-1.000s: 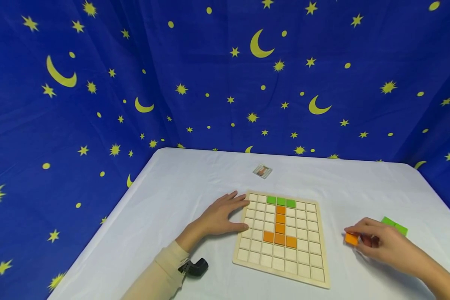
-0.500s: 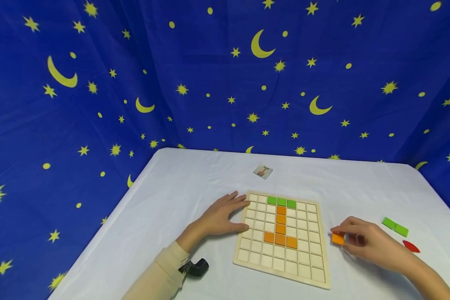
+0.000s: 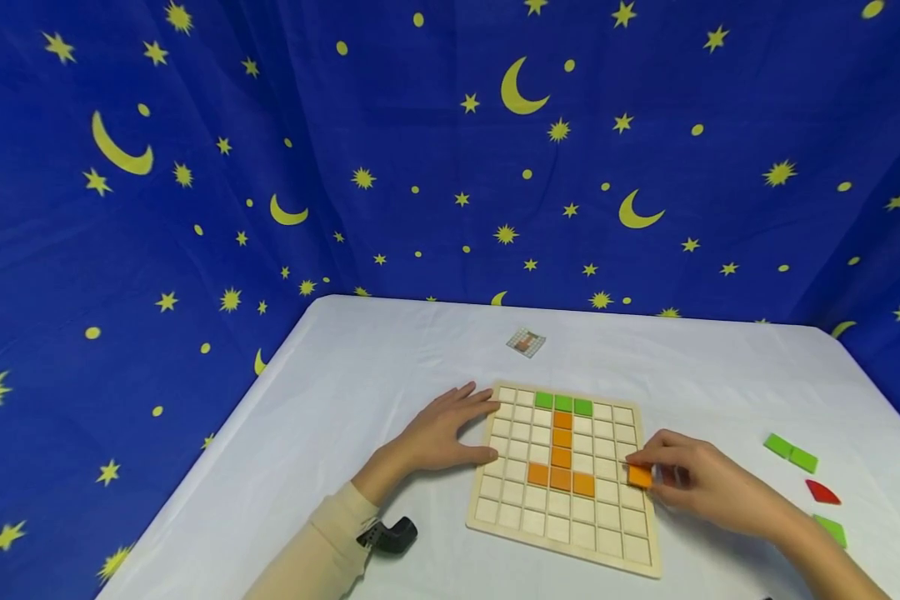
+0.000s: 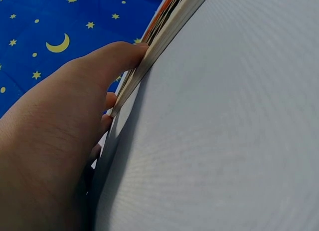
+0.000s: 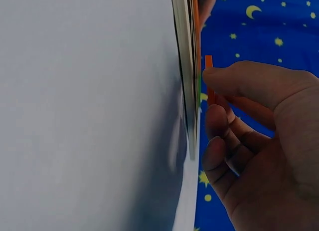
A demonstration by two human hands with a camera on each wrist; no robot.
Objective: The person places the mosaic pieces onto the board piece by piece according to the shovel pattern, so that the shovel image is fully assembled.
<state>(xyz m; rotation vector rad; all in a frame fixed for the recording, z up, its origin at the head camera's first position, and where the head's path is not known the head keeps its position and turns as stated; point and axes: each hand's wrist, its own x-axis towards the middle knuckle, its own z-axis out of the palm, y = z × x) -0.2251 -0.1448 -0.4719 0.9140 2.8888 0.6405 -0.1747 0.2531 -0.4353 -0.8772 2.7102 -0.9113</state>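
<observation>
A wooden grid board [image 3: 562, 550] lies on the white table. Three green tiles [image 3: 563, 403] fill part of its far row, and a column of orange tiles [image 3: 561, 457] runs toward me, ending in a row of three. My left hand [image 3: 438, 433] rests at the board's left edge, fingers spread and thumb touching the frame. Between thumb and fingers, my right hand [image 3: 697, 479] pinches an orange square tile [image 3: 640, 476] over the board's right edge. In the right wrist view, that orange tile [image 5: 209, 81] shows edge-on, apart from the board.
Two green tiles [image 3: 791, 452], a red quarter-round piece [image 3: 822, 492] and another green tile [image 3: 830, 530] lie to the right. A small pattern card [image 3: 526, 342] sits beyond the board. A blue star-print cloth [image 3: 420, 150] hangs behind the table.
My right hand has carried the orange tile leftward from beside the green tiles to the board's right edge, uncovering the red piece and another green tile. My left hand stays put.
</observation>
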